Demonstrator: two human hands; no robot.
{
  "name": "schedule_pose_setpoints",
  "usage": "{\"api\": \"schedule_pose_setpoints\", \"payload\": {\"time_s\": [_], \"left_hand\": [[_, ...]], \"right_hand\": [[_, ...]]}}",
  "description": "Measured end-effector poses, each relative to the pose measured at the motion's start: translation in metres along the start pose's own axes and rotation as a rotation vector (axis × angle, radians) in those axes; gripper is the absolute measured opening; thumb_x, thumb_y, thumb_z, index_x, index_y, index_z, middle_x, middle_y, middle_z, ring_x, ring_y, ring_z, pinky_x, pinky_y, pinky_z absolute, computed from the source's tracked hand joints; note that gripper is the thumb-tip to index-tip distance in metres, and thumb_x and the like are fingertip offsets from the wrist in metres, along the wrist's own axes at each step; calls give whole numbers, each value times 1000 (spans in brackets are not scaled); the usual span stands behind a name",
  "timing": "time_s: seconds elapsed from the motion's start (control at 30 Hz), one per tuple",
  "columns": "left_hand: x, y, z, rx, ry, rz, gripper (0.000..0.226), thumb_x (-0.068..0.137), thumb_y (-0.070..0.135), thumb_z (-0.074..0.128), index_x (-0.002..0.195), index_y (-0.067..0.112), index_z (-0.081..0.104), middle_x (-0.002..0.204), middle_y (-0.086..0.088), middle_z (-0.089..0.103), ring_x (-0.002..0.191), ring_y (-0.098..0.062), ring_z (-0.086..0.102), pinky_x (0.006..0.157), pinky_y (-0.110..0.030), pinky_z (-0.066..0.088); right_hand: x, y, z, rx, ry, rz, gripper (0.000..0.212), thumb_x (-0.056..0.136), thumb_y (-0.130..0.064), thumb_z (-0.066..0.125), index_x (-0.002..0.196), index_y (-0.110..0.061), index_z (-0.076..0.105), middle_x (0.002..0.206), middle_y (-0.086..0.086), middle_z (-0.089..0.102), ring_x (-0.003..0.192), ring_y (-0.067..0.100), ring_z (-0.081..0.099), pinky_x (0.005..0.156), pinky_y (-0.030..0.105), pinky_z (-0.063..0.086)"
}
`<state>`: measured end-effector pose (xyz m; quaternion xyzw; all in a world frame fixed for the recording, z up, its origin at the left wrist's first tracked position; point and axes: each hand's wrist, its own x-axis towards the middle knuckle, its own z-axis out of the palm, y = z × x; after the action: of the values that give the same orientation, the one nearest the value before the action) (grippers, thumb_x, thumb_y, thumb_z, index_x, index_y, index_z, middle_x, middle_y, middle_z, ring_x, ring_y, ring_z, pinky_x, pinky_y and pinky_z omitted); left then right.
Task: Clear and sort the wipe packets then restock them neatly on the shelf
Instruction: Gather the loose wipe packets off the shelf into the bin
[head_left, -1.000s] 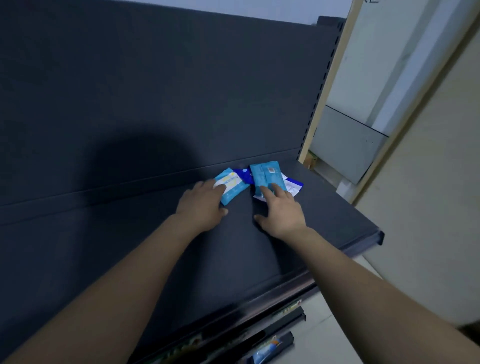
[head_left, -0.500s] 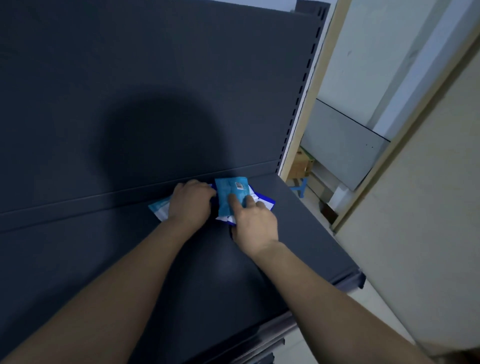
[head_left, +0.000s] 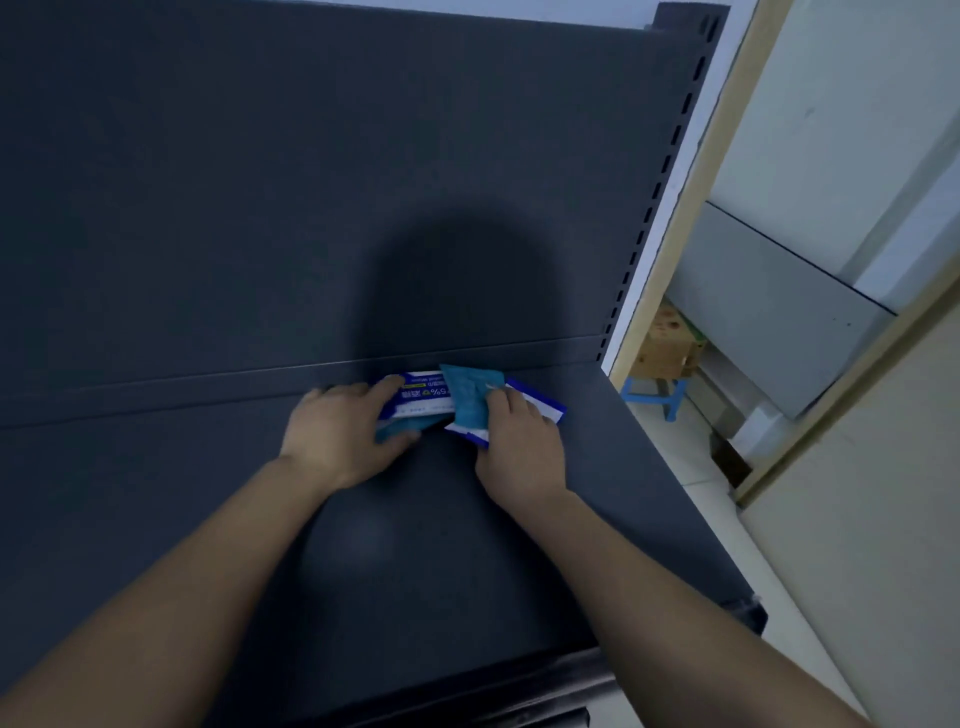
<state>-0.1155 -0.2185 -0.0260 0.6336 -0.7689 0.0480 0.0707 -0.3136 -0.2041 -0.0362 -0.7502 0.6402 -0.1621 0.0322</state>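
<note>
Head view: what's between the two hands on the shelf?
The gap is filled: a white-and-blue packet by the left hand, and a teal packet overlapping it by the right hand. Shown in the head view.

Matt dark metal shelf (head_left: 467, 545); glossy, crinkled plastic wipe packets (head_left: 470, 402); rough brown cardboard box (head_left: 667, 345)

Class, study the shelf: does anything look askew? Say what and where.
The wipe packets lie crooked and overlapping at the back of the shelf, held by the left hand and right hand, not in a neat row.
</note>
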Motion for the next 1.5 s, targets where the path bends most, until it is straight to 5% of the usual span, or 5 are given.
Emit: {"api": "schedule_pose_setpoints", "payload": {"time_s": [0.1, 0.27, 0.6, 0.93, 1.5], "left_hand": [[2, 12, 0, 55, -64, -61, 74, 86, 65, 47, 147, 28, 27, 127, -3, 55, 112, -25, 56, 87, -34, 46], [3, 26, -7, 218, -111, -65, 49, 96, 24, 41, 144, 14, 30, 117, -11, 62, 98, -32, 61, 66, -33, 42], [-77, -25, -31, -220, 315, -543, 25, 99, 31, 41, 96, 9, 52, 88, -16, 63, 76, -37, 54, 60, -34, 35], [-221, -90, -71, -501, 708, -917, 32, 98, 26, 45, 75, 5, 48, 60, -1, 47, 60, -21, 44, 53, -36, 29], [-570, -237, -128, -295, 959, -1385, 31, 98, 26, 45, 75, 6, 48, 65, -4, 53, 61, -17, 48, 56, -35, 37]], "right_hand": [[1, 2, -1, 18, -14, -16, 54, 87, -14, 55, 137, -13, 37, 134, 5, 47, 117, 25, 49, 89, 34, 40], [-2, 2, 1, 85, -2, -51, 62, 87, -15, 56, 144, -21, 33, 137, 4, 47, 116, 25, 50, 88, 35, 43], [-14, -71, -10, 610, 164, -96, 30, 95, -29, 54, 124, -21, 53, 107, 0, 66, 93, 23, 60, 69, 30, 39], [-75, -223, -4, 969, -45, -253, 16, 91, -30, 61, 103, -21, 55, 94, -8, 68, 81, 16, 60, 68, 29, 44], [-309, -543, 44, 1064, -404, -633, 25, 89, -34, 63, 103, -15, 55, 101, 3, 70, 91, 27, 63, 75, 35, 48]]}}
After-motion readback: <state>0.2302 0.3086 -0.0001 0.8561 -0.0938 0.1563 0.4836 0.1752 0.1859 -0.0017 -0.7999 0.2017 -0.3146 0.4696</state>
